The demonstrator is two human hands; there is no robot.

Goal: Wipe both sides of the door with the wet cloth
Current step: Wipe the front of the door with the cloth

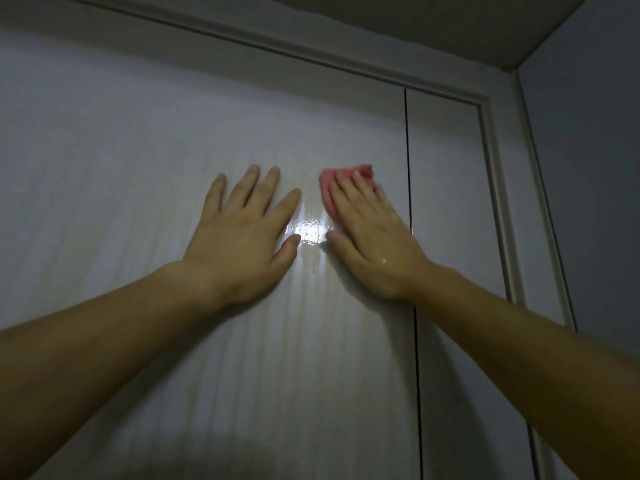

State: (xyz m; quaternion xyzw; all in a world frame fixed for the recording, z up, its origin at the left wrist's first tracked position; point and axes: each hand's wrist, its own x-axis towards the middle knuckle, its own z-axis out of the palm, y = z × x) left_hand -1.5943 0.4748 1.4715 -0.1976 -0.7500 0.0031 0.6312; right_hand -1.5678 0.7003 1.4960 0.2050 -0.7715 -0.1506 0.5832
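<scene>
A white door [138, 150] fills most of the view, its surface streaked with wet runs and shining between my hands. My left hand [242, 233] lies flat against the door with its fingers spread and straight. My right hand [370, 237] presses a pink cloth [346, 176] flat against the door with straight fingers. Only the cloth's upper part shows above and left of the fingers. A thin dark vertical line [410, 202] runs down the door just right of my right hand.
The white door frame [498, 202] runs along the top and down the right side. A grey wall [588, 168] stands at the right, and the ceiling [450, 26] is above the frame.
</scene>
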